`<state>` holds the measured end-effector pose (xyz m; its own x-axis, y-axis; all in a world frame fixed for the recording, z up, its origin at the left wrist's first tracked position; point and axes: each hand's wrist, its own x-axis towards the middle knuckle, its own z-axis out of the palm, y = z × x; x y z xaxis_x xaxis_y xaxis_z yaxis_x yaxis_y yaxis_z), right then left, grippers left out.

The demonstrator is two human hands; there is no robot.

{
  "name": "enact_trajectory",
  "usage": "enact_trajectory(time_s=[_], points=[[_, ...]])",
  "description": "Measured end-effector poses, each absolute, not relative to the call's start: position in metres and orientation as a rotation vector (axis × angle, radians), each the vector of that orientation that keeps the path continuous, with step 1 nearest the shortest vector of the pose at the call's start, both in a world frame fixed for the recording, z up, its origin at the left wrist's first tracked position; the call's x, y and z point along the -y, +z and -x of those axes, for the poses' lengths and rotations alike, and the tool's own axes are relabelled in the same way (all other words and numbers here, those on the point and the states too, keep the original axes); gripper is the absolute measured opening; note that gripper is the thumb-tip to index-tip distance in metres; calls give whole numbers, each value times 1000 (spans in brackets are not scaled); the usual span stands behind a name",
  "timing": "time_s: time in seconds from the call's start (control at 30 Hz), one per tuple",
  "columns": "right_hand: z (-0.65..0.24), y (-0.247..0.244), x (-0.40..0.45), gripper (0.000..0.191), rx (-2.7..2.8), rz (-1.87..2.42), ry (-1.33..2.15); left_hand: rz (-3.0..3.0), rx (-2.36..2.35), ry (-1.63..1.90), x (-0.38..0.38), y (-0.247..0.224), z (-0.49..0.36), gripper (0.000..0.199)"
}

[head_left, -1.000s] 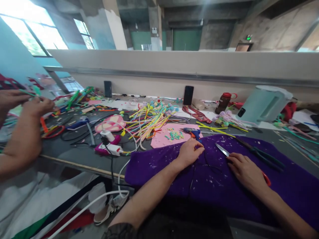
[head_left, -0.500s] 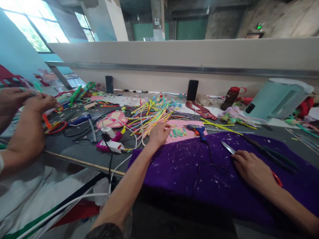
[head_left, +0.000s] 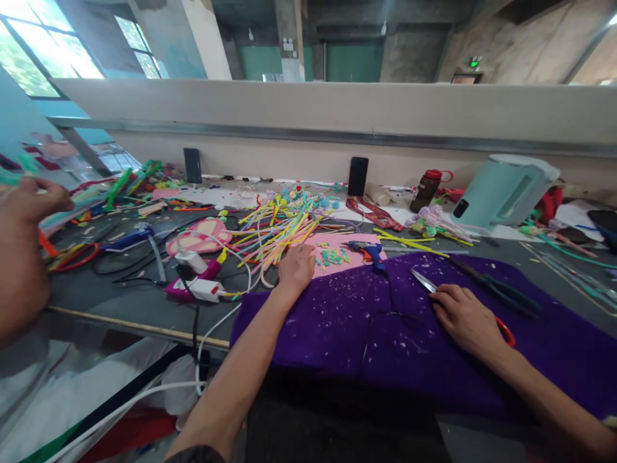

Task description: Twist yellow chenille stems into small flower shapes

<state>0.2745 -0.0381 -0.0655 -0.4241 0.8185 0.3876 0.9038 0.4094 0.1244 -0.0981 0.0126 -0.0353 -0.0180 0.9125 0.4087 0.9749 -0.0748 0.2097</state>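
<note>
My left hand (head_left: 295,270) lies low at the left edge of a pink sheet (head_left: 354,243), beside a bundle of colourful pipe cleaners (head_left: 277,231). Its fingers look stretched out; I see nothing held in them. Small cut pieces of yellow and teal pipe cleaner (head_left: 332,256) are scattered on the sheet, just right of that hand. A blue glue gun (head_left: 367,249) rests at the sheet's right side. On the purple cloth (head_left: 318,328), my right hand (head_left: 465,316) is closed over scissors (head_left: 424,281); the blades point up-left and a red handle shows behind the hand.
Dark-handled pliers (head_left: 506,289) lie right of my right hand. A power strip (head_left: 195,283) with plugs and cables is on the left. Farther back stand a phone (head_left: 357,176), a brown bottle (head_left: 426,191) and a mint kettle (head_left: 504,191). A co-worker's hand (head_left: 38,199) is at far left.
The whole view has shifted, so things appear farther left. My left hand has drawn back slightly from the cut pieces, its fingers less pinched. My right hand stays over the scissors.
</note>
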Motion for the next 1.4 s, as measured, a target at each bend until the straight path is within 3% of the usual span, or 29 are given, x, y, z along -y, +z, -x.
enact_trajectory(time_s=[0.2,0.4,0.93,1.07,1.2,1.4], points=[[-270,-62,40,25,2369,1505,-402,2225,2015,-414,-37,-42,90,40],[-266,-58,41,25,2353,1561,-360,2224,2103,-372,-57,-43,93,42],[-262,-55,41,23,2317,1554,-364,2406,1934,-614,-52,-56,72,41],[-263,-57,40,24,2343,1575,-384,2449,1927,-826,-49,-49,77,37],[-264,-51,39,24,2445,1581,-414,2261,2071,-1097,-50,-39,100,34],[-231,-32,28,25,2575,1347,-427,1900,2186,-1236,-44,-24,142,33]])
